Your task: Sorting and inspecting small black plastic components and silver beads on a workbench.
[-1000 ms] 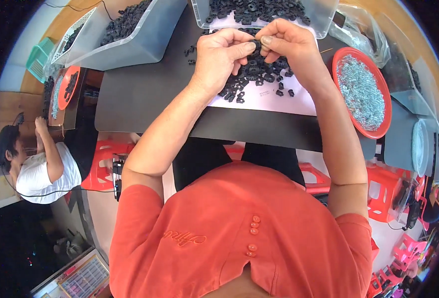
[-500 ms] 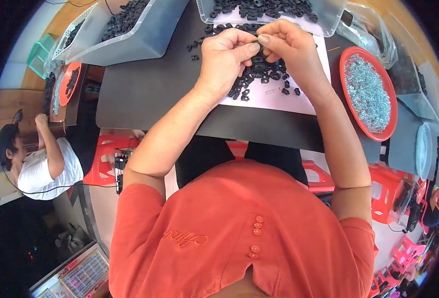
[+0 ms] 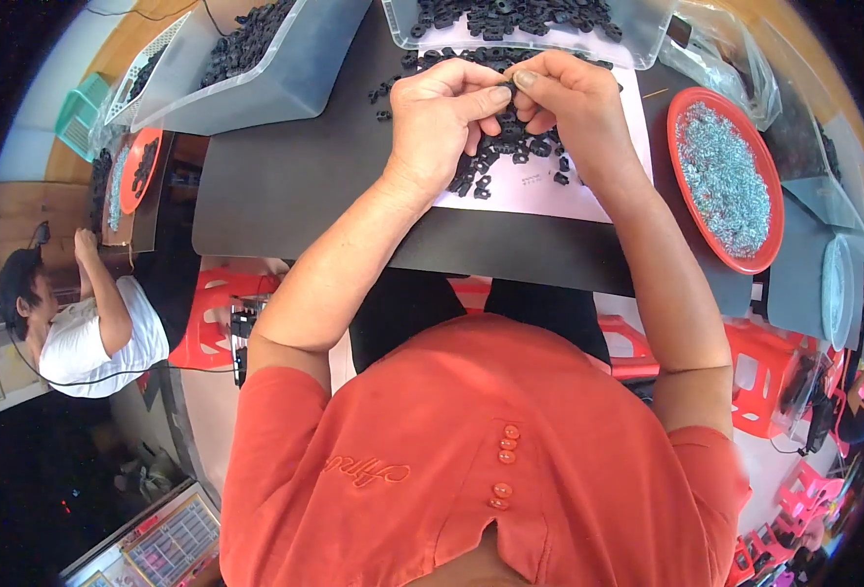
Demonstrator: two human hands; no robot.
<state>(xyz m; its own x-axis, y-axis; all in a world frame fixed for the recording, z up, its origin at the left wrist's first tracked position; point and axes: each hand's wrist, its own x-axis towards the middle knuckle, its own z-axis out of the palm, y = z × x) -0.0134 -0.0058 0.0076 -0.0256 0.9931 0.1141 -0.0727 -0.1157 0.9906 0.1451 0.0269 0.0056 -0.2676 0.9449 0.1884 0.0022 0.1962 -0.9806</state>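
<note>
Left hand (image 3: 446, 112) and right hand (image 3: 580, 112), fingers pinched on a small black plastic part (image 3: 511, 91) — mostly hidden — at one o'clock, above loose black plastic pieces (image 3: 502, 149), round red plastic dish (image 3: 751, 264) at two o'clock

The left forearm (image 3: 349, 259) and right forearm (image 3: 671, 269) reach forward from bent elbows, slanting inward. Ahead of the torso (image 3: 451, 430), the left hand (image 3: 443, 115) and right hand (image 3: 580, 115) meet nearly tip to tip. Each thumb presses toward its index finger in a pinch, thumbnails showing, while the other fingers (image 3: 540, 120) curl beneath. Both wrists look roughly straight.
</note>
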